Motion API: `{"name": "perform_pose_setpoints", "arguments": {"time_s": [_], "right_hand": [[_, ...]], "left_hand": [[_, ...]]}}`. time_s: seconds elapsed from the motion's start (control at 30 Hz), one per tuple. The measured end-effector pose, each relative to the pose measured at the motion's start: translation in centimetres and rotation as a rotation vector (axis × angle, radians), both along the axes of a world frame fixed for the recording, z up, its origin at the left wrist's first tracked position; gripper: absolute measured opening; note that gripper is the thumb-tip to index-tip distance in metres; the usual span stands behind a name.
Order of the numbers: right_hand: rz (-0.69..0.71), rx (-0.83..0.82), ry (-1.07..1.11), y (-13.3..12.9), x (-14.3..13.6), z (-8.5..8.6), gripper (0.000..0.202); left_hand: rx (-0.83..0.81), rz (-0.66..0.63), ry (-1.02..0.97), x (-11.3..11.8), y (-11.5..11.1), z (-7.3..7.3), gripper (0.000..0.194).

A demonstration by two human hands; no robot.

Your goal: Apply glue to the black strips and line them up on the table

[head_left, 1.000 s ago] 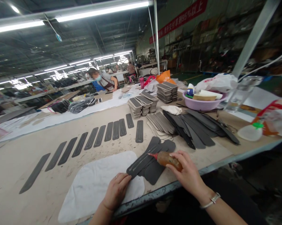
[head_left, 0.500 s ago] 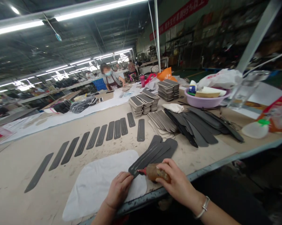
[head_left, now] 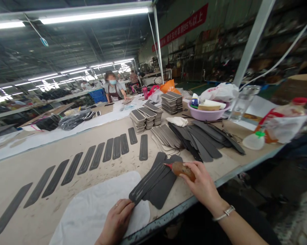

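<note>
My right hand (head_left: 203, 182) is wrapped round a brown squeeze bottle (head_left: 183, 170) with a red nozzle, which looks like a glue bottle. The nozzle tip is over the fanned dark strips, near their far end. A dark grey strip (head_left: 149, 177) lies on top of the fan, with shiny wet-looking lines along it. My left hand (head_left: 119, 216) grips its near end, fingers together, partly hiding the corner. More dark strips (head_left: 162, 192) lie beneath, fanned out. Under the left hand is a white cloth or sheet (head_left: 92, 207) on the table.
Several dark strips (head_left: 73, 168) are spaced in a slanting row on the table (head_left: 102, 183). Stacks of grey-topped pieces (head_left: 145, 117) and a pile of dark strips (head_left: 206, 139) stand behind. To the right are a purple basin (head_left: 206, 114) and a green-capped bottle (head_left: 254, 140). A co-worker (head_left: 114, 90) is across the table.
My right hand has moved the bottle along the strip, from its near end to its far end. My left hand stays at the near end. The view has turned to the right.
</note>
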State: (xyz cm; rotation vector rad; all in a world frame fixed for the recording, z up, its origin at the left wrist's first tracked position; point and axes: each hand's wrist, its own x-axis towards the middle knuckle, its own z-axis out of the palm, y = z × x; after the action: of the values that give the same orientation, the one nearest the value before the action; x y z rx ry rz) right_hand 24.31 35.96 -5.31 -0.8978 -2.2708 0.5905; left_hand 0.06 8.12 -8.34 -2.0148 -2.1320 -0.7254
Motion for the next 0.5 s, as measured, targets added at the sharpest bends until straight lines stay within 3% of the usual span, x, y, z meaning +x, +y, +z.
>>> {"name": "perform_pose_setpoints", "arguments": {"time_s": [0.23, 0.5], "right_hand": [[-0.062, -0.007, -0.044, 0.2, -1.2, 0.3, 0.029], [-0.003, -0.011, 0.051, -0.3, -0.1, 0.5, 0.03]], "left_hand": [[0.018, -0.001, 0.019, 0.1, 0.1, 0.3, 0.023], [-0.011, 0.026, 0.027, 0.1, -0.1, -0.2, 0.023]]}}
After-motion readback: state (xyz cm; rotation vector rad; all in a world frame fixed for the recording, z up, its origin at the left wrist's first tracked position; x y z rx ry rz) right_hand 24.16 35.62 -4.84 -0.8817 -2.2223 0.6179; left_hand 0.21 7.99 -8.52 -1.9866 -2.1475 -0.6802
